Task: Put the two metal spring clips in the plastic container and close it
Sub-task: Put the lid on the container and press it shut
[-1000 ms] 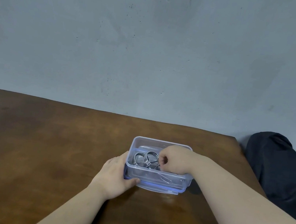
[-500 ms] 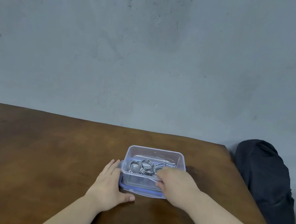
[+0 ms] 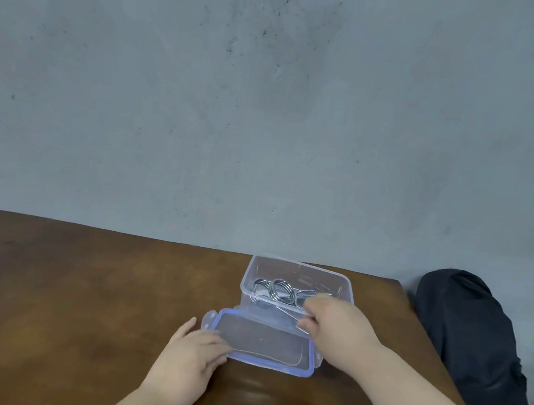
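Both coiled metal spring clips [image 3: 275, 289] sit inside the clear rectangular plastic container [image 3: 299, 276]. Its blue-rimmed lid [image 3: 263, 342] lies at six o'clock. Left hand [image 3: 189, 362] lies flat, fingers spread, on the lid's corner; right hand [image 3: 335, 325] pinches the container's near wall. Next: seat and press the lid.

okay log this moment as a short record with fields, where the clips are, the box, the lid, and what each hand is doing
clips: two metal spring clips inside the container
container: clear plastic container, open, on the wooden table
lid: blue-edged lid flat on the table, in front of the container, not on it
left hand: left hand on the lid's near left corner
right hand: right hand at the container's near right rim
off table: dark bag
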### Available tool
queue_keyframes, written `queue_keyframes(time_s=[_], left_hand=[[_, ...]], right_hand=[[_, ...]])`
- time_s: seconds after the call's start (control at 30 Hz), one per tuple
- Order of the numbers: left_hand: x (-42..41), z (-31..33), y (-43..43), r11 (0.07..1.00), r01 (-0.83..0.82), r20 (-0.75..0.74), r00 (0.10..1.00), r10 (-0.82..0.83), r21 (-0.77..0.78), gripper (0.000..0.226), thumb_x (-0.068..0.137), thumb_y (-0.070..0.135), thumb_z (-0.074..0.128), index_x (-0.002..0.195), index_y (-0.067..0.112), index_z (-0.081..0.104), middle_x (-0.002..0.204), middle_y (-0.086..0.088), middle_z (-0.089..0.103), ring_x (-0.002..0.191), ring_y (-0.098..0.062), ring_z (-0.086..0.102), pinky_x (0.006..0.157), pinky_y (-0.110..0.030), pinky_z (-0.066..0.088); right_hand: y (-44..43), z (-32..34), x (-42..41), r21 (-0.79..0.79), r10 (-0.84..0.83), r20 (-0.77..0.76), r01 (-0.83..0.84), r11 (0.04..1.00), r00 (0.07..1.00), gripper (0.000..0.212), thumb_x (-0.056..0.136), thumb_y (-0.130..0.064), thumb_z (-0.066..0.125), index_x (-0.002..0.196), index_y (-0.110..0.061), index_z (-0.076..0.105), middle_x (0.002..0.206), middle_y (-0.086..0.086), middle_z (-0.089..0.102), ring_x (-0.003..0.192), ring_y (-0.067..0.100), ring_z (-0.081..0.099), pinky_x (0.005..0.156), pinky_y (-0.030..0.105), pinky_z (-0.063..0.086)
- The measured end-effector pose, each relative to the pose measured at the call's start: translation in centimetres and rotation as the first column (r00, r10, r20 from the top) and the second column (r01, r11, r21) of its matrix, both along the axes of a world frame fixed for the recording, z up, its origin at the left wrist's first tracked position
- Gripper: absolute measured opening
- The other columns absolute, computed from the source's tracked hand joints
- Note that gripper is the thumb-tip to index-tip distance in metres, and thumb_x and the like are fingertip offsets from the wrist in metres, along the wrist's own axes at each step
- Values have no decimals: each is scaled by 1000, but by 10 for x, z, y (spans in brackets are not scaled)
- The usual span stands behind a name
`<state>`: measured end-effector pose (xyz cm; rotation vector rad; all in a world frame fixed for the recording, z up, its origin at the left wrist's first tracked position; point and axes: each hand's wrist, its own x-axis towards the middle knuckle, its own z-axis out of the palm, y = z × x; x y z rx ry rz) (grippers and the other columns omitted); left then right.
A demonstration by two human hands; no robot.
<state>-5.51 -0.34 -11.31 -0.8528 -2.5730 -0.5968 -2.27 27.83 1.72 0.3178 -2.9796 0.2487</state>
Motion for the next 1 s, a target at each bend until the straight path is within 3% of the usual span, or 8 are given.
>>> queue_keyframes(time_s=[0.1,0.17,0.4,0.67,0.73,0.8,0.87,1.0], left_hand=[[13,41,-19,984,90,-86,993,-77,156,15,94,36,53,90,34,67,87,22,67,86,-1,64,110,-24,33],[25,77,-31,963,140,-81,989,-124,229,24,99,41,47,87,30,64,84,21,61,80,-3,61,83,-25,49],[35,142,-35,844,84,-21,996,-86,529,19,86,37,48,77,26,60,70,14,61,62,-3,54,57,-14,38],[4,146,3,740,-174,328,943,-66,650,22,84,27,50,65,30,61,54,14,55,52,-6,44,58,-31,35],[-8,147,10,735,-214,383,921,-67,643,30,90,21,55,62,30,61,52,13,53,53,-10,42,59,-31,34],[-23,146,17,763,-246,420,907,-36,597,42,97,10,55,60,29,61,50,13,52,52,-12,41,58,-30,32],[-36,148,30,802,-259,435,900,-2,539,44,98,9,55,58,29,60,48,13,52,48,-10,40,55,-29,31],[-53,155,57,873,-256,469,883,37,414,34,98,17,55,64,20,61,54,10,58,43,-5,41,51,-28,33]], right_hand=[[5,2,-1,-39,-9,18,10,999,1000,43,98,-29,59,65,-26,30,71,-8,39,74,22,46,62,34,32],[6,-1,1,-34,6,37,-5,999,999,37,98,-30,59,69,-24,37,70,-10,38,73,20,45,63,34,32],[-8,-30,10,-19,62,194,-59,998,979,11,90,-28,50,79,-27,52,90,-7,59,83,18,54,72,31,44],[1,-44,19,-307,48,227,25,951,973,15,83,-37,58,82,-27,68,86,-9,73,87,13,64,78,39,59],[8,-28,23,-590,22,160,78,804,987,16,84,-27,61,74,-27,73,79,-10,75,77,10,66,73,30,58],[13,-10,25,-899,-94,105,135,417,990,30,97,-14,56,78,-19,78,78,-1,77,73,16,66,67,25,54],[15,4,21,-968,-127,100,126,218,987,41,108,-20,40,91,-9,76,81,10,75,72,21,65,63,31,52],[7,12,12,-876,-195,33,123,467,980,22,101,-28,56,86,-24,71,82,-4,74,76,15,67,74,34,52]])
